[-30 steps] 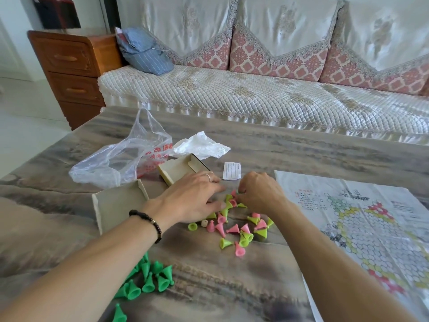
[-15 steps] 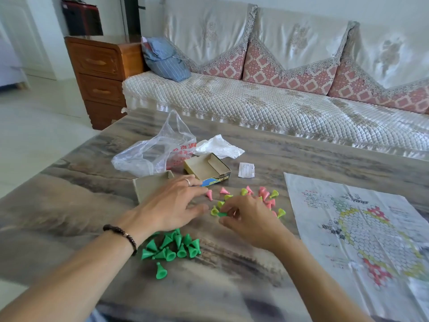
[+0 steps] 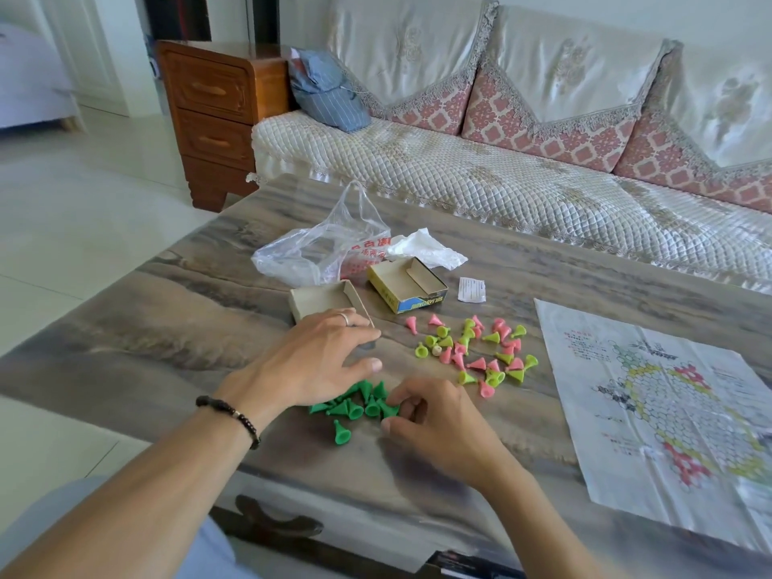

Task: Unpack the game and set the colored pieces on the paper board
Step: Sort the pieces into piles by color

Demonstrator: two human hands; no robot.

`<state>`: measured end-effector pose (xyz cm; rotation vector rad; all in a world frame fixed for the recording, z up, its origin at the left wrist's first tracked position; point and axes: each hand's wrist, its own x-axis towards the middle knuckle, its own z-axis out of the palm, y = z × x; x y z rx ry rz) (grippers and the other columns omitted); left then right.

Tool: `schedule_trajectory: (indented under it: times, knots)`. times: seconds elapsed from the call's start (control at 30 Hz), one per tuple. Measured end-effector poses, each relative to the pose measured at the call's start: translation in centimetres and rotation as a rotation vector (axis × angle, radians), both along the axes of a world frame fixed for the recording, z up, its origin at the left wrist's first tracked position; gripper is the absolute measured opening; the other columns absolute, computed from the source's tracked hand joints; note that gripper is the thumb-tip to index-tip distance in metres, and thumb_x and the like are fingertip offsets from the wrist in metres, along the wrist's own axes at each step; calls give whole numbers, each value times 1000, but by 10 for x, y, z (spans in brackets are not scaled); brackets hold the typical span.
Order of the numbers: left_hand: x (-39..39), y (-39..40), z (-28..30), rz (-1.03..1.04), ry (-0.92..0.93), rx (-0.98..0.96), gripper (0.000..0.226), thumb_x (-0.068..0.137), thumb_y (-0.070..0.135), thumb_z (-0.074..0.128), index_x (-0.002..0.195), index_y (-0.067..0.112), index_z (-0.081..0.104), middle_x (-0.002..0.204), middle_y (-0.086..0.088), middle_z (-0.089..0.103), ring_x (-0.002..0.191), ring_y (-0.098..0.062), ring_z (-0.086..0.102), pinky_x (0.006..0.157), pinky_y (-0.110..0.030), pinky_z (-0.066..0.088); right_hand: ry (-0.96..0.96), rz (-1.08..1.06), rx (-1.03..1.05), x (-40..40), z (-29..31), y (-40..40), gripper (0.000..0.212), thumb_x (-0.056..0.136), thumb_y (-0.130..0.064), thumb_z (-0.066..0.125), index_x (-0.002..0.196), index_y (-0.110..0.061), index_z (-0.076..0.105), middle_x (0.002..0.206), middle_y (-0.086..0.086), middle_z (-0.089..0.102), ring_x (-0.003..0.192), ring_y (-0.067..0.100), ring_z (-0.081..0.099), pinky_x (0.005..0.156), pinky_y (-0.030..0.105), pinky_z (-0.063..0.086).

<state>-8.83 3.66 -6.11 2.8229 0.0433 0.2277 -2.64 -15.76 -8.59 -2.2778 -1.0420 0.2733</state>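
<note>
Green cone pieces [image 3: 355,405] were now under both hands, moved over from the pink-and-yellow pile [image 3: 476,353]; right hand [image 3: 434,415] fingers pinched one, left hand [image 3: 317,365] lay flat, paper board [image 3: 668,411] still bare.

There is a single view, from a wide-angle camera worn on the person's head, looking forward and down across the grey-brown marbled tabletop [image 3: 175,328]. It sits close above both forearms, which enter from the bottom edge, with the left hand [image 3: 309,361] and right hand [image 3: 434,420] near the centre of the frame. The lens faces the cream quilted sofa [image 3: 459,177] along the far side, and the brown wooden drawer cabinet [image 3: 209,106] shows at upper left. Straight edges bow towards the borders.
</note>
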Motion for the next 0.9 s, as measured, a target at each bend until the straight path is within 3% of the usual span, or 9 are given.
schedule_trajectory:
  times: [0.1, 0.23, 0.5, 0.7, 0.9]
  knots:
    - [-1, -2, -1, -6, 22, 4, 68, 83, 60, 35, 137, 22, 51, 142, 2, 47, 135, -14, 37, 106, -29, 29, -47, -13, -7, -5, 1, 0, 20, 78, -30, 75, 95, -25, 67, 72, -8, 63, 66, 7, 57, 62, 24, 50]
    - [2, -3, -4, -13, 19, 13, 55, 93, 54, 47, 139, 24, 48, 144, 2, 45, 135, -13, 36, 107, -29, 30, -66, -3, -10, -8, 0, 2, 24, 76, -33, 76, 97, -26, 66, 72, -10, 61, 66, 7, 56, 64, 29, 51]
    - [9, -12, -3, -30, 13, 16, 53, 94, 51, 47, 142, 26, 44, 147, 4, 41, 137, -10, 33, 107, -27, 29, -52, -29, 40, -1, 6, -8, 22, 77, -31, 72, 98, -25, 67, 75, -9, 62, 68, 7, 55, 62, 20, 46]
    - [23, -35, -2, -79, 19, 7, 52, 94, 50, 46, 142, 30, 42, 147, 10, 38, 132, -8, 36, 102, -27, 33, -84, -255, 89, 27, 9, -55, 4, 83, -25, 67, 85, -29, 65, 77, -11, 63, 69, 5, 57, 62, 17, 45]
    - [53, -61, -9, -107, -25, 1, 47, 94, 43, 51, 140, 31, 45, 140, 13, 43, 132, -10, 38, 94, -36, 45, -104, -442, 99, 46, -11, -80, 13, 78, -39, 69, 83, -29, 62, 76, -11, 58, 65, 1, 55, 61, 23, 42]
